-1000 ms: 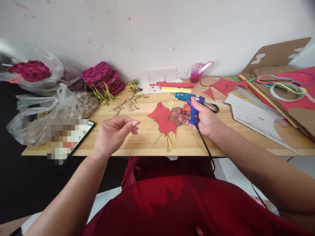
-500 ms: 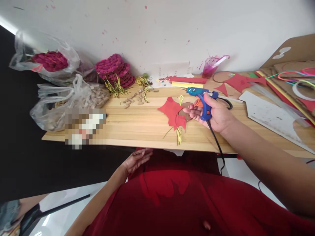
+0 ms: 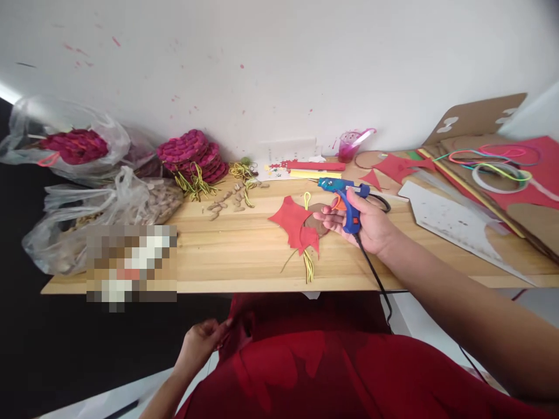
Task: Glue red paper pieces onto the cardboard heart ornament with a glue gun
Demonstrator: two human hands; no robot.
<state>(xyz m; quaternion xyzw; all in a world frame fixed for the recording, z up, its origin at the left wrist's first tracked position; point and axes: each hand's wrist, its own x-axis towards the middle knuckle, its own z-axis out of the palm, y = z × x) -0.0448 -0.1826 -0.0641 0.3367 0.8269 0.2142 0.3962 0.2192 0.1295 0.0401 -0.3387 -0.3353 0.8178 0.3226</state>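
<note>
My right hand [image 3: 371,224] holds a blue glue gun [image 3: 351,212] above the tabletop, palm turned up and fingers partly curled under the handle. Its teal barrel points left, and a black cord hangs from the grip. Beside the fingertips lies a red cut-out shape [image 3: 292,221], partly over a round brown disc [image 3: 318,219]. A yellow cord loop [image 3: 307,199] shows above the cut-out, and yellow strands hang below it. Down below the table edge, my left hand [image 3: 203,340] is closed, pinching the cloth of the red garment [image 3: 231,331] at my side.
Plastic bags [image 3: 65,215] with peanut-like pods stand at the left. Woven magenta discs [image 3: 192,154] are stacked near the wall. Loose pods [image 3: 238,198] lie mid-table. A stained cup [image 3: 348,148], red scraps [image 3: 399,166], white board [image 3: 454,218] and cardboard occupy the right. A blurred patch hides something front left.
My left hand has gone from spread fingers to a pinch on the garment, shifting down and left. The glue gun stays in my right hand. The camera view has tilted up slightly.
</note>
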